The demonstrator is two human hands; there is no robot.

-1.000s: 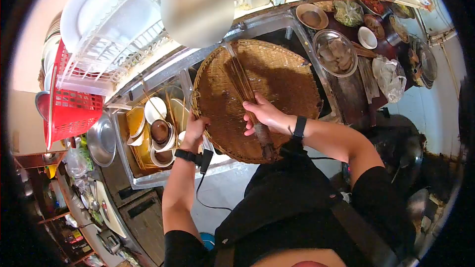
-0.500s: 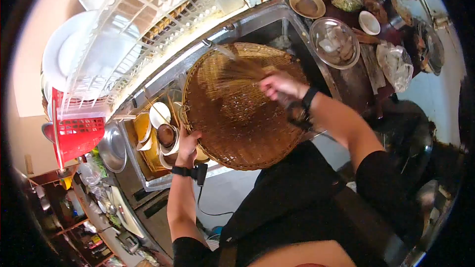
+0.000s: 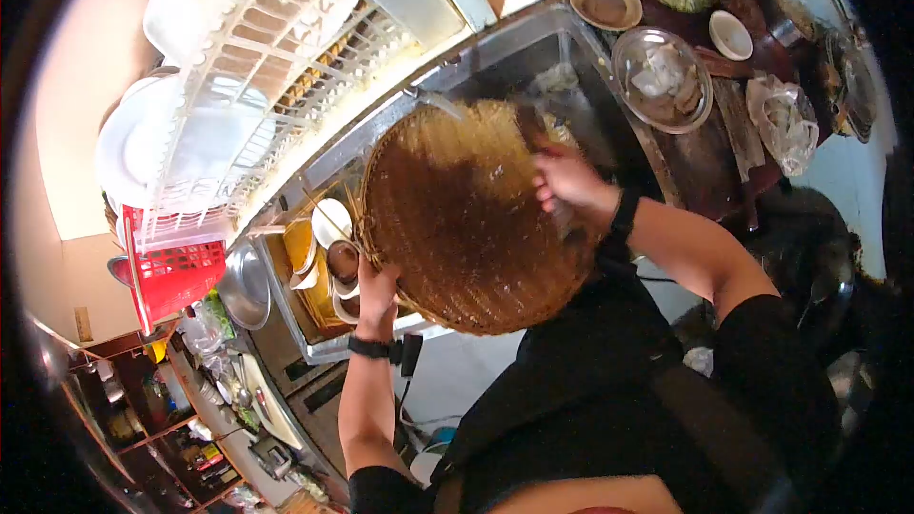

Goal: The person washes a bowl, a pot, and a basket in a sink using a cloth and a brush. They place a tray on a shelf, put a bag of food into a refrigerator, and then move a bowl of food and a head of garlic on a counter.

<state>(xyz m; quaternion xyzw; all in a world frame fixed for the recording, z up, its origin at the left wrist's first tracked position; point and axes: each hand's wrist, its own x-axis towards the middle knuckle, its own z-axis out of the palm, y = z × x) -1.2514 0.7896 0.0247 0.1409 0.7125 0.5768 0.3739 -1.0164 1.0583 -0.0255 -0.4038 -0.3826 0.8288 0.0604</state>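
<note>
A round woven bamboo tray (image 3: 457, 238), wet and brown, is held tilted over the sink (image 3: 595, 67). My left hand (image 3: 379, 287) is closed on its left rim. My right hand (image 3: 576, 179) is closed around a bristle brush (image 3: 529, 126) at the tray's upper right side; motion smears the brush, and its handle is mostly hidden. A tap (image 3: 436, 103) reaches over the tray's upper edge, where the weave looks lighter and shiny.
Left of the tray, a basin (image 3: 314, 354) holds bowls and chopsticks. A white dish rack (image 3: 286, 38) with plates stands behind, near a red basket (image 3: 186, 276). To the right are a metal bowl of pale food (image 3: 706, 100) and a plastic bag (image 3: 783, 124).
My right hand has swept the brush to the right, toward the tray's upper right edge. My left hand keeps its hold on the rim. The whole view has shifted slightly.
</note>
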